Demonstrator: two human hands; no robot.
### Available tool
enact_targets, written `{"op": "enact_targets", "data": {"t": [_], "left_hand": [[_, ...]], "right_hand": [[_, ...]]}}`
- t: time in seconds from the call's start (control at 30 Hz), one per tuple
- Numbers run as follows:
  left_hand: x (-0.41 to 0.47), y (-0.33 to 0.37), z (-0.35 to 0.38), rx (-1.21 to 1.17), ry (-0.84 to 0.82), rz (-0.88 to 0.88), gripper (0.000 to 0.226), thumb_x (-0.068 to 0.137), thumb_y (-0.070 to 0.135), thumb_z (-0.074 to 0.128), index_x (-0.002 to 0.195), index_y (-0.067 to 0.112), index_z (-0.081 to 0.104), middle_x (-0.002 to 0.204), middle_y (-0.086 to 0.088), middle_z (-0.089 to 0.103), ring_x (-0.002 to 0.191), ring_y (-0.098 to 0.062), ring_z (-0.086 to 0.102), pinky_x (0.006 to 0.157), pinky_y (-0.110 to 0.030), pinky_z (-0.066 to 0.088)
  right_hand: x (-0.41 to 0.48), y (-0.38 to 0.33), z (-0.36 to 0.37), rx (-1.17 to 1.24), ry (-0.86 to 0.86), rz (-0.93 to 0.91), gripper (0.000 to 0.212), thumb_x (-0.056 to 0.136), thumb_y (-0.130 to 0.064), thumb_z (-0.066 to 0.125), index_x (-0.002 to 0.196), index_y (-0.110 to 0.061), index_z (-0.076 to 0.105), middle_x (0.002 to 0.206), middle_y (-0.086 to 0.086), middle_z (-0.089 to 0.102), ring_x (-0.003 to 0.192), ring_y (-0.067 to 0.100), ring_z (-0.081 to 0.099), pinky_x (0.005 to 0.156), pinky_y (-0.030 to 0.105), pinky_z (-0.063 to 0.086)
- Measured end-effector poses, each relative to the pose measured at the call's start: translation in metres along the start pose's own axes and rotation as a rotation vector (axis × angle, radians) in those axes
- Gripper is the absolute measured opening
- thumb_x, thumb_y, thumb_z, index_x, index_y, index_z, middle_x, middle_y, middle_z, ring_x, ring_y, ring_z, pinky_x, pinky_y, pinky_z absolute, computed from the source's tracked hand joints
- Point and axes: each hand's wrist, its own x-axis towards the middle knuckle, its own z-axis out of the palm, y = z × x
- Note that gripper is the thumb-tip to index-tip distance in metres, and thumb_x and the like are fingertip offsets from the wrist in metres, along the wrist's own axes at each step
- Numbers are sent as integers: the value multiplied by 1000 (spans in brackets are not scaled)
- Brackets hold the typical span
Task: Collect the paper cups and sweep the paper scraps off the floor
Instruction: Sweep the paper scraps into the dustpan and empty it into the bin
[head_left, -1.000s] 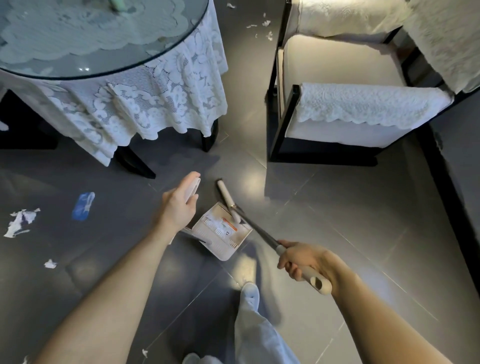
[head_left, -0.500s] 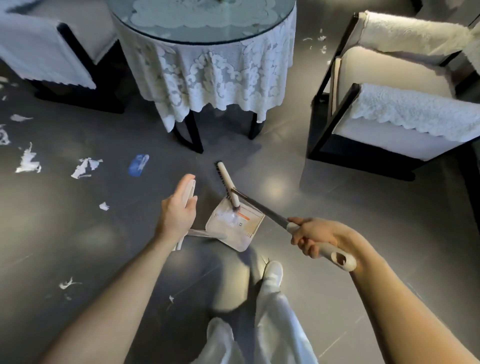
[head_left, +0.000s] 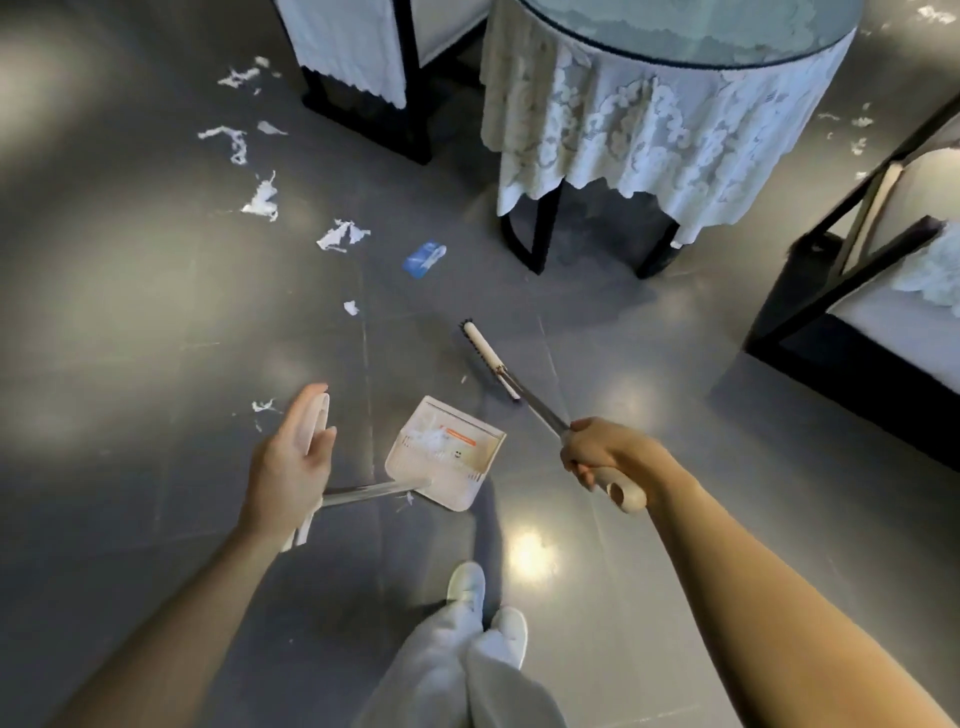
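Note:
My left hand (head_left: 291, 462) grips the white handle of a long-handled dustpan (head_left: 447, 452), whose cream pan rests on the grey floor and holds a few white scraps. My right hand (head_left: 597, 449) grips the handle of a broom (head_left: 488, 358); its brush head sits on the floor just beyond the pan. White paper scraps (head_left: 343, 236) lie scattered on the floor to the left and far left, with a small scrap (head_left: 351, 307) nearer. A blue wrapper (head_left: 423, 258) lies near the table leg. No paper cup shows.
A round glass table with a lace cloth (head_left: 649, 119) stands ahead on dark legs. A dark-framed chair (head_left: 363, 78) is at the upper left, another (head_left: 857, 291) at the right. More scraps (head_left: 860, 124) lie beyond the table. My feet (head_left: 488, 608) are below.
The view has swung left, bringing more scraps into sight. The broom head has moved off the pan to the floor just beyond it. Both hands keep their grips.

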Motion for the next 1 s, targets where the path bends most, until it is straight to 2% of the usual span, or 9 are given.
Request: {"op": "enact_targets", "data": {"t": [0.1,0.23,0.33,0.43,0.57,0.63,0.77,0.87,1.0], "left_hand": [[-36,-23,-36,27,80,-94,39,95,23,52,128,44,46,120,15,62,57,-36,50,61,-42,45],[-78,-52,-77,167,232,-200,39,93,21,59,123,43,49,101,2,68,73,-32,60,69,-33,41],[-102,-75,-105,164,296,-262,40,89,31,61,114,56,42,76,4,64,54,-18,56,59,-28,44],[-120,-110,-126,130,308,-347,42,91,27,57,115,58,44,84,6,67,48,-26,59,57,-40,53],[-141,-158,-155,112,287,-292,42,93,23,57,119,53,46,104,5,69,66,-33,66,52,-31,52],[-150,-182,-174,88,221,-291,41,93,25,55,120,54,46,114,13,66,66,-43,63,53,-36,48],[-175,-219,-211,122,213,-145,39,86,29,56,119,47,47,88,14,64,57,-25,57,59,-27,47],[-195,-244,-231,112,205,-100,45,89,15,62,121,41,47,92,8,65,71,-26,57,72,-30,44],[-217,-263,-250,144,166,-11,41,88,11,64,124,29,56,77,2,59,59,-30,47,62,-22,35]], "right_hand": [[14,-6,27,-161,3,-35,20,88,-6,50,105,2,57,81,16,62,66,23,58,77,37,54],[36,-22,61,-226,-38,-31,16,86,-2,46,94,5,58,74,17,58,65,27,56,67,37,50],[44,-34,87,-281,-106,18,15,90,2,42,77,0,51,61,12,51,51,19,48,55,29,44],[34,-31,118,-304,-175,27,17,88,3,45,73,1,53,64,15,53,56,20,50,65,32,46],[1,-8,171,-352,-238,66,8,84,0,49,81,1,56,65,13,57,52,17,56,60,27,50],[-17,7,200,-287,-253,102,9,83,-2,52,89,2,57,67,13,59,49,15,57,54,23,50],[-58,25,255,-243,-256,107,6,86,-4,51,86,1,55,54,6,58,40,11,53,45,17,45],[-89,28,278,-183,-232,50,18,90,1,49,73,-4,50,40,0,53,31,8,48,37,12,40],[-120,28,297,-107,-255,116,14,90,3,44,77,-3,45,37,4,46,28,12,42,36,13,36]]}}
